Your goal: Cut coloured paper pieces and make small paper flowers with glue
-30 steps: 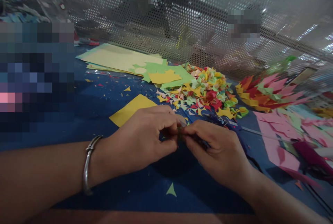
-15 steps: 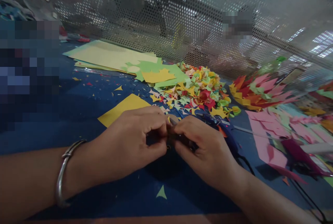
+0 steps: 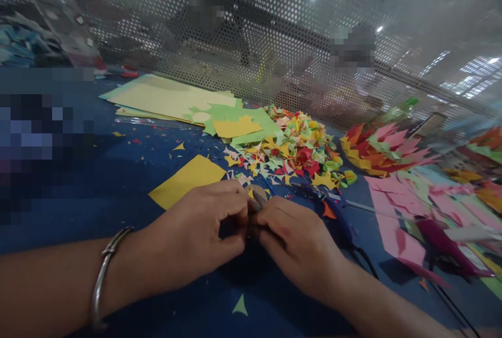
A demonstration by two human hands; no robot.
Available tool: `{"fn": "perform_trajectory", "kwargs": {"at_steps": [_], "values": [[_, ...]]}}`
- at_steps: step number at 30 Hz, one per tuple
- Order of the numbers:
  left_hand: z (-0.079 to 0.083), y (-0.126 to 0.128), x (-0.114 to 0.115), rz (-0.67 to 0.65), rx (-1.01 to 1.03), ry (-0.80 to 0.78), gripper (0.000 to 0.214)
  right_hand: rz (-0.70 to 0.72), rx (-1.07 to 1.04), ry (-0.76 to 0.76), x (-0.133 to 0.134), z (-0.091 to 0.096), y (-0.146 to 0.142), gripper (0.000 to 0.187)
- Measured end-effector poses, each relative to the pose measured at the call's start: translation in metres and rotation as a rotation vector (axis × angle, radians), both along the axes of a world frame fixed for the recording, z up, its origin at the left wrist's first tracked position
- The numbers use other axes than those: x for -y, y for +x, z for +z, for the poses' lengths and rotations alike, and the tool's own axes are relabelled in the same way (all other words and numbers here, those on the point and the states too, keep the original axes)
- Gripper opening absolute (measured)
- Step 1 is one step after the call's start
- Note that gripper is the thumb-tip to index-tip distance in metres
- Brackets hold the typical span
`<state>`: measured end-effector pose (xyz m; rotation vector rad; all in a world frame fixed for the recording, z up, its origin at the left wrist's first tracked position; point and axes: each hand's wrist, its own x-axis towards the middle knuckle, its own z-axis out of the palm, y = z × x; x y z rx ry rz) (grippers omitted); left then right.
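Note:
My left hand [image 3: 196, 228], with a silver bangle [image 3: 102, 275] at the wrist, is closed in a pinch. My right hand [image 3: 301, 241] meets it fingertip to fingertip, its fingers closed too. Between them is a small grey-brown object [image 3: 258, 202], mostly covered by the fingers, so its kind is unclear. Just beyond my left hand lies a yellow paper sheet [image 3: 192, 178]. A pale green three-pointed paper scrap [image 3: 240, 305] rests on the blue tabletop [image 3: 164, 309] nearer to me.
A heap of colourful paper cut-offs [image 3: 306, 149] spreads beyond my hands, beside stacked pale sheets [image 3: 168, 94]. To the right are a dark blue corded item [image 3: 339, 223], pink paper strips [image 3: 388, 212], a purple object [image 3: 447, 246] and a spiky paper piece [image 3: 384, 149]. Perforated metal [image 3: 251, 40] rises behind.
The view has tipped slightly, so the table's things sit lower in it. My fingers have shifted a little around the small object, and more of its grey part shows.

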<state>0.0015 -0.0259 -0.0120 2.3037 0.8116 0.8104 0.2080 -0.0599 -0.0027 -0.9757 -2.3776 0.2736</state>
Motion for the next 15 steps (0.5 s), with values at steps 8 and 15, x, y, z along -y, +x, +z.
{"fn": "perform_trajectory", "kwargs": {"at_steps": [8,15], "values": [[-0.001,-0.001,0.002,-0.008,0.021,0.063,0.016,-0.008,0.001,-0.049,0.001,0.002,0.0,0.022],[0.009,-0.005,-0.016,0.142,0.091,-0.126,0.01,-0.209,-0.017,-0.059,-0.003,0.02,0.019,0.014]]}}
